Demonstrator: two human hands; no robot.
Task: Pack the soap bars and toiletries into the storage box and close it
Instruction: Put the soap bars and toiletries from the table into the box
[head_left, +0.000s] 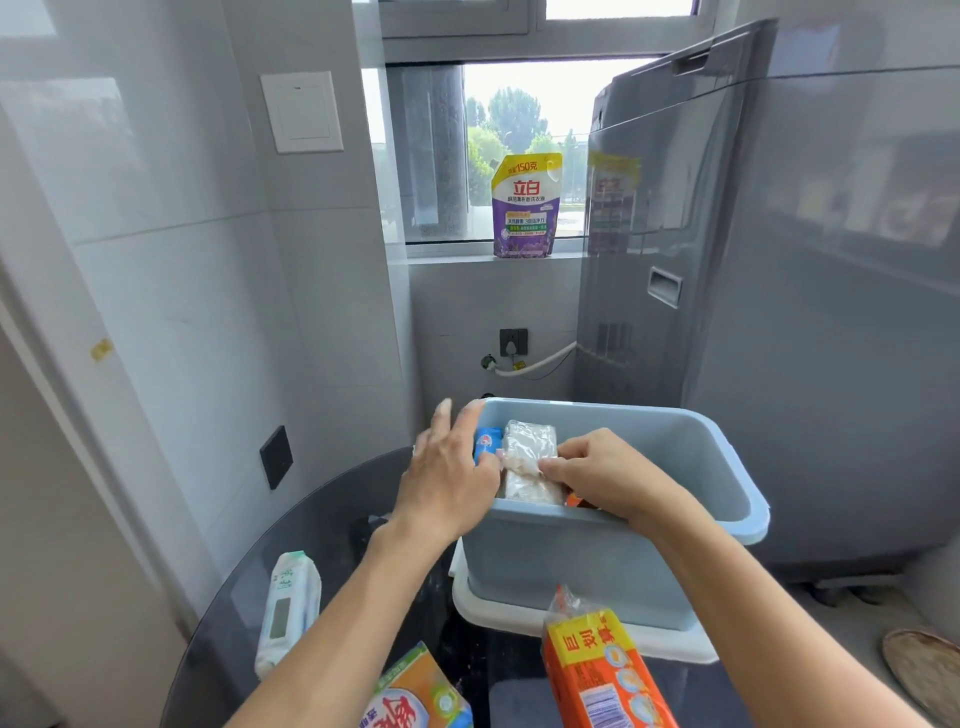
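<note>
Centre frame: our right hand pinches a clear-wrapped soap pack inside the blue box. Left hand released, fingers spread at the box's left rim. Orange packs lie on the tabletop, lower frame.

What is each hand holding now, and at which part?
The right hand pinches the clear-wrapped soap bar at its right edge, inside the blue box. The left hand touches it, gripping nothing.

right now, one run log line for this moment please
stage: packing | left hand: open, at clear packet | right hand: pinching packet in blue box | lid: off
</note>
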